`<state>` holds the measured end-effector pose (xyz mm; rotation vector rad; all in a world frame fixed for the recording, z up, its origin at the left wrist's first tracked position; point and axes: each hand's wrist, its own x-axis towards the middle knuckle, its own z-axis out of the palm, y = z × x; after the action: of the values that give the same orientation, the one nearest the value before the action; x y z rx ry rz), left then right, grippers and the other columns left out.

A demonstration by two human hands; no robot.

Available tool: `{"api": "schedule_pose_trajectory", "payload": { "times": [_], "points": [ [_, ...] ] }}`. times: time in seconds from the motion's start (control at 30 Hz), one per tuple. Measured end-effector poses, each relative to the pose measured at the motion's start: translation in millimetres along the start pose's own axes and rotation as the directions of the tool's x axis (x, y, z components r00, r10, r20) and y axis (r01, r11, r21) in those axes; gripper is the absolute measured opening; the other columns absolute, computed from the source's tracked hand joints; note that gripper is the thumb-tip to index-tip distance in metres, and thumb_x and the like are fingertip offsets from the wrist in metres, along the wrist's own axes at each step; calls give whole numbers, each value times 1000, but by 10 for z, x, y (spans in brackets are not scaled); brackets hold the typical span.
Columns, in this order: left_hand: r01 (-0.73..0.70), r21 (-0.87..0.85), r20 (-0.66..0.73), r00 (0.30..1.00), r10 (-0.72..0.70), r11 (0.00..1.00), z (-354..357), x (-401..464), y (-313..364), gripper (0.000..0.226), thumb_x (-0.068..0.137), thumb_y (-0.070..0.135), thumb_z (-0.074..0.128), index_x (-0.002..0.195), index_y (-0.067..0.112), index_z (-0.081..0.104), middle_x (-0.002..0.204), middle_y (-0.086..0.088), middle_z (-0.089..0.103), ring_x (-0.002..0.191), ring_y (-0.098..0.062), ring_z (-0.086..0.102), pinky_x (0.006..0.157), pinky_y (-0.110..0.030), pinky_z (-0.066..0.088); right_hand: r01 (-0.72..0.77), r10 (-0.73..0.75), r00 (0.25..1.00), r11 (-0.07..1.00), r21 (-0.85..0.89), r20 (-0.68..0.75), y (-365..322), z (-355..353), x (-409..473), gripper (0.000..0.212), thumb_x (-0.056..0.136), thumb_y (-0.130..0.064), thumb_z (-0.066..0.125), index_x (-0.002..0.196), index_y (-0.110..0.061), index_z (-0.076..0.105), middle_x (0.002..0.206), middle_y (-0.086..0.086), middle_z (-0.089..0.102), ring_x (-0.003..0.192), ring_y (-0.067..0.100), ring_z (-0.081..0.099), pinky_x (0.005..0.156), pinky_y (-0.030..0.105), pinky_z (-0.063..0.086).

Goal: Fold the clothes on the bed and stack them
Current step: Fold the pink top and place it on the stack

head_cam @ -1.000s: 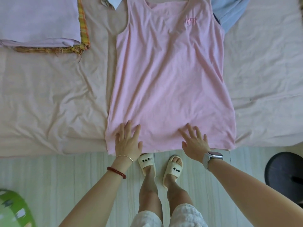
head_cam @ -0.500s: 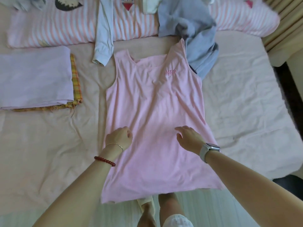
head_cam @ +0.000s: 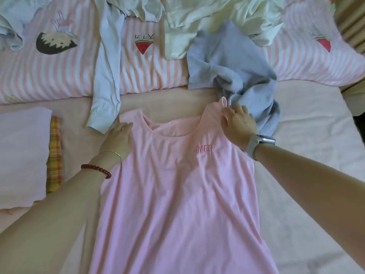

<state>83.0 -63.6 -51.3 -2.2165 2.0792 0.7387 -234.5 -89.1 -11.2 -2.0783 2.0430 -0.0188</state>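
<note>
A pink tank top (head_cam: 177, 194) lies face up and spread flat on the beige bed sheet (head_cam: 308, 139), neckline away from me. My left hand (head_cam: 118, 137) is closed over its left shoulder strap. My right hand (head_cam: 238, 125) pinches the right shoulder strap, whose loop sticks up above my fingers. At the left edge sits a folded stack: a lilac cloth (head_cam: 21, 155) on top of a yellow plaid cloth (head_cam: 54, 153).
Unfolded clothes lie at the far side: a pale blue shirt sleeve (head_cam: 106, 76), a grey-blue knit sweater (head_cam: 227, 64) touching the top's right strap, and a cream garment (head_cam: 207, 20). They rest on pink striped bedding (head_cam: 150, 72).
Both hands moved from the hem up the tank top to its shoulder straps and closed on them. The view shifted toward the head of the bed.
</note>
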Motion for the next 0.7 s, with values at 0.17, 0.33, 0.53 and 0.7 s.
{"api": "schedule_pose_trajectory", "payload": {
  "times": [0.17, 0.33, 0.53, 0.7],
  "points": [
    [90, 152, 118, 987, -109, 984, -51, 514, -36, 52, 99, 18, 30, 148, 12, 12, 155, -7, 9, 140, -29, 10, 110, -45, 23, 72, -62, 996, 985, -157, 68, -79, 61, 550, 38, 96, -26, 37, 127, -8, 49, 133, 12, 47, 125, 28, 34, 96, 42, 30],
    [138, 186, 61, 987, -152, 973, -215, 714, -1, 40, 94, 25, 47, 131, 11, 45, 128, -18, 45, 120, -34, 41, 93, -43, 36, 29, 22, 977, 971, -237, 211, -116, 12, 757, 45, 93, -20, 41, 137, -10, 42, 137, 11, 42, 126, 28, 30, 97, 39, 29],
    [71, -129, -104, 991, -85, 989, -354, 581, -92, 17, 91, 12, 54, 80, -1, 53, 93, -29, 53, 90, -42, 53, 71, -37, 34, 18, 6, 990, 985, -174, 141, -103, -135, 630, 32, 90, -7, 42, 118, -2, 56, 127, 21, 45, 117, 36, 39, 93, 42, 35],
    [98, -185, -311, 938, -152, 978, -568, 346, -16, 22, 94, 11, 49, 102, -8, 55, 105, -31, 57, 98, -42, 52, 75, -41, 35, -77, 79, 996, 995, 61, -32, -68, -387, 338, 28, 94, -5, 38, 120, 2, 45, 121, 23, 41, 108, 39, 46, 75, 41, 36]
  ]
}}
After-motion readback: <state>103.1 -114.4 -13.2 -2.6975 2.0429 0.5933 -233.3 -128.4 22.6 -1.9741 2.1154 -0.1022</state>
